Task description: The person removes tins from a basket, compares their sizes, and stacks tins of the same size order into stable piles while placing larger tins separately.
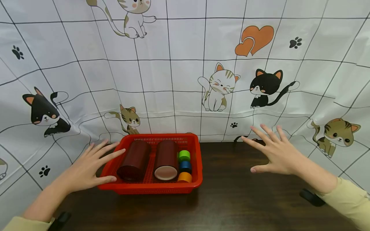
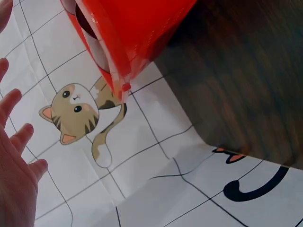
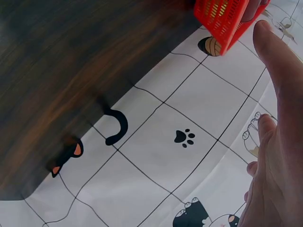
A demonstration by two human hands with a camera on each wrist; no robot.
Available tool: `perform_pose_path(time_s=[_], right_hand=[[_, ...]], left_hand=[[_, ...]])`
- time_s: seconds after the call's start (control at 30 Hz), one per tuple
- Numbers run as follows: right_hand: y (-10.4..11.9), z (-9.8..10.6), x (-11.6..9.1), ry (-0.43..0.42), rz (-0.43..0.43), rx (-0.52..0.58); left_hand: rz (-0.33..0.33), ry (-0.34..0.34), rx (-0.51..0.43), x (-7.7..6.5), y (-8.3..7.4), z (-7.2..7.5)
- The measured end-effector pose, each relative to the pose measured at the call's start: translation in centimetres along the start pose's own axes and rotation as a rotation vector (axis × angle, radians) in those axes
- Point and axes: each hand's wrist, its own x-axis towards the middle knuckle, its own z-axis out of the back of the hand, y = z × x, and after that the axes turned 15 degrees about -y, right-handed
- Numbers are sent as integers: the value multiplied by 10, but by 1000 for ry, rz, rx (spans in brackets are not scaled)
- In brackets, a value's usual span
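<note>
A red plastic basket (image 1: 150, 188) stands on the dark wooden table, left of centre in the head view. Inside lie two dark maroon cylinders (image 1: 136, 158), the right one with a pale round end facing me. Along the basket's right side are a green (image 1: 184, 155), a blue (image 1: 185, 166) and an orange (image 1: 185, 177) small round block in a row. My left hand (image 1: 86, 171) spreads its fingers at the basket's left rim; whether it touches the rim I cannot tell. Above the table's right part, my right hand (image 1: 278, 155) hovers with fingers spread, holding nothing.
A white cloth (image 1: 185, 73) with a grid and cartoon cats hangs behind the table and along both sides. Bare dark table top (image 1: 231, 192) lies to the right of the basket and in front of it. Black bands (image 1: 312, 197) sit near the sleeves.
</note>
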Motion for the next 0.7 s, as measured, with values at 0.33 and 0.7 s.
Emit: perform_pose_path(time_s=[0.33,0.7], right_hand=[[4,-2,22,20,13,7],[11,-3,40,49,26,24]], left_hand=[[41,-64,-55,-11,-6,-4],[134,-116,-106,-26,-14,-9]])
